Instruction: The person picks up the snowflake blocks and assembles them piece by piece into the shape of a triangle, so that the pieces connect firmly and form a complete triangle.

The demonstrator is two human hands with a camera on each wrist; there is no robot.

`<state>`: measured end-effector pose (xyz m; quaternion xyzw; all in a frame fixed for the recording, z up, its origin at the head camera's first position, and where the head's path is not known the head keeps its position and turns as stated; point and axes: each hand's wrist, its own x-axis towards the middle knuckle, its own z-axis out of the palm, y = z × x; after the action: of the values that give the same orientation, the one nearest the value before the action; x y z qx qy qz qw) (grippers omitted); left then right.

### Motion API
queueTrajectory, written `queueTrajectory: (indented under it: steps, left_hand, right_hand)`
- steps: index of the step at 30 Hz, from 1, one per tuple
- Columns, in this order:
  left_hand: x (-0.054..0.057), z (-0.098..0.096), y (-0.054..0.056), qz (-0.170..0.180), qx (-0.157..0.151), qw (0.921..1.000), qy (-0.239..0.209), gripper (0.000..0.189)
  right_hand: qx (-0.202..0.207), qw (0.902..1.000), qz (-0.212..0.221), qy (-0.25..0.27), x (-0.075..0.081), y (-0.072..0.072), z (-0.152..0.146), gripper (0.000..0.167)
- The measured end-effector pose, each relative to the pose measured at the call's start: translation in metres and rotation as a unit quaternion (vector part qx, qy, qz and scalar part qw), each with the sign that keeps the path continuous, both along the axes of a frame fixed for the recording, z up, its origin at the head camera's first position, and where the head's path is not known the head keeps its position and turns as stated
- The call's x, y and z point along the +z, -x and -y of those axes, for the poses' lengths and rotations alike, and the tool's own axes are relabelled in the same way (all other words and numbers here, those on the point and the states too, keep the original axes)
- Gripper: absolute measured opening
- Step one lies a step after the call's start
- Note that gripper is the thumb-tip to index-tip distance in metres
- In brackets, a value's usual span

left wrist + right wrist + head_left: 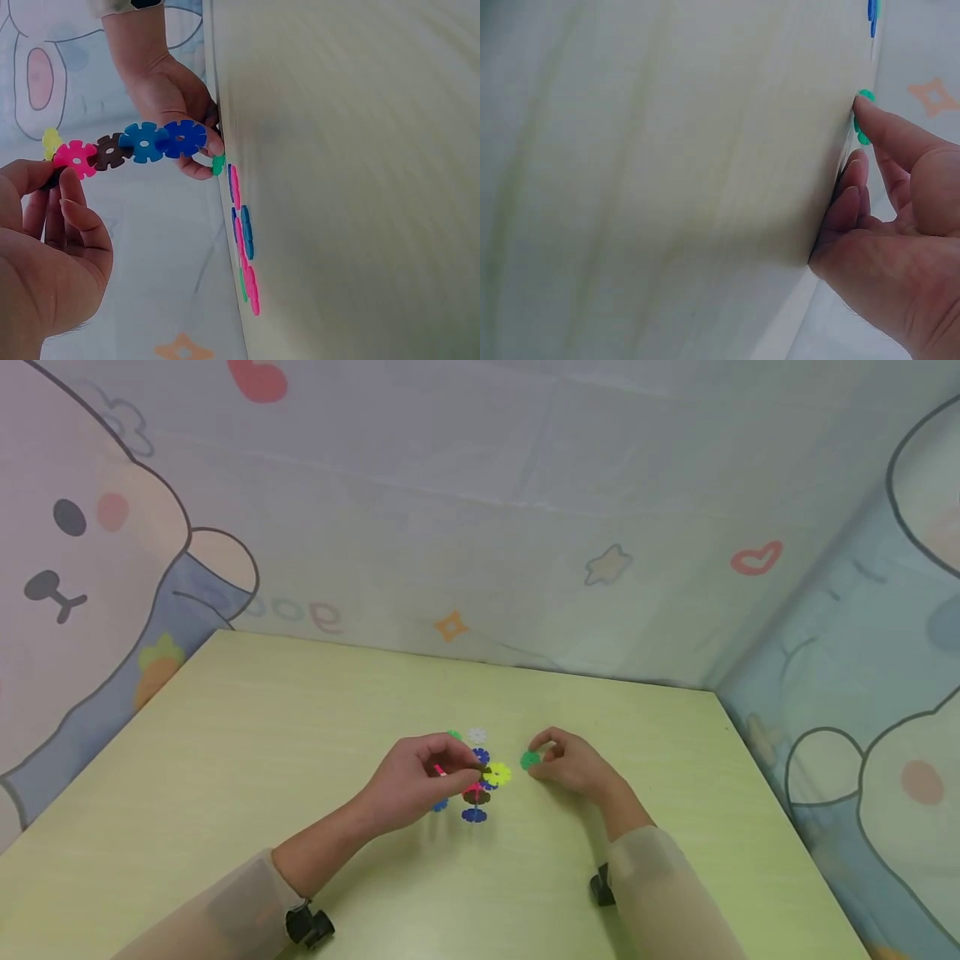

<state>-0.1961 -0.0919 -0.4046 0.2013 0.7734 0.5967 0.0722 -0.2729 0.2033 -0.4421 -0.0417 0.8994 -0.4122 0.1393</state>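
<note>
My left hand [423,781] pinches a joined chain of notched plastic snowflake discs above the table. In the left wrist view the chain shows a yellow disc [51,141], a pink disc [76,159], a brown disc [111,152] and two blue discs [145,142]. A dark disc sits between the fingertips, mostly hidden. To the right, my right hand [576,766] holds a single green disc [530,761] between thumb and fingers, low at the tabletop and apart from the chain. In the right wrist view the thumb partly covers this green disc [864,139].
Several loose discs lie on the table [315,718] near the left hand, including a white disc [477,736] and a pink disc [252,289]. The left hand hides some of them. A printed cloth [510,527] stands behind the table's far edge.
</note>
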Motion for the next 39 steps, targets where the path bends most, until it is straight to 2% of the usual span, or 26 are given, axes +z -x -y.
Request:
queueTrajectory:
  steps: [6, 11, 14, 17, 20, 23, 26, 34, 39]
  left_hand:
    - [0.001, 0.001, -0.001, 0.001, 0.006, 1.0, 0.002, 0.012]
    - [0.0, 0.003, -0.001, -0.003, 0.012, 0.9999, 0.007, 0.012]
    - [0.0, 0.004, 0.0, -0.002, 0.017, 0.9998, 0.008, 0.012]
    - [0.0, 0.004, -0.001, 0.002, 0.02, 0.9998, 0.007, 0.012]
    - [0.001, 0.005, -0.001, 0.006, 0.019, 0.9998, 0.002, 0.012]
    - [0.002, 0.005, -0.001, 0.012, 0.016, 0.9998, -0.003, 0.013]
    - [0.002, 0.006, 0.0, 0.008, 0.013, 0.9999, -0.003, 0.014]
    - [0.002, 0.008, 0.0, -0.003, 0.015, 0.9999, -0.005, 0.017]
    - [0.002, 0.009, 0.001, 0.005, 0.007, 0.9999, -0.01, 0.015]
  right_hand:
    - [-0.004, 0.9998, -0.019, -0.01, -0.001, -0.005, -0.002, 0.025]
    - [0.023, 0.9985, -0.034, -0.035, 0.002, -0.013, -0.001, 0.019]
    - [0.042, 0.9976, -0.046, -0.03, 0.006, -0.021, 0.0, 0.015]
    - [0.055, 0.9965, -0.063, 0.0, 0.011, -0.031, 0.003, 0.016]
    - [0.06, 0.994, -0.073, 0.056, 0.017, -0.042, 0.008, 0.019]
    - [0.062, 0.9884, -0.081, 0.113, 0.022, -0.053, 0.012, 0.024]
    - [0.06, 0.9826, -0.097, 0.147, 0.028, -0.064, 0.016, 0.025]
    - [0.038, 0.9688, -0.122, 0.212, 0.04, -0.083, 0.021, 0.019]
    - [0.044, 0.9649, -0.134, 0.221, 0.043, -0.089, 0.025, 0.019]
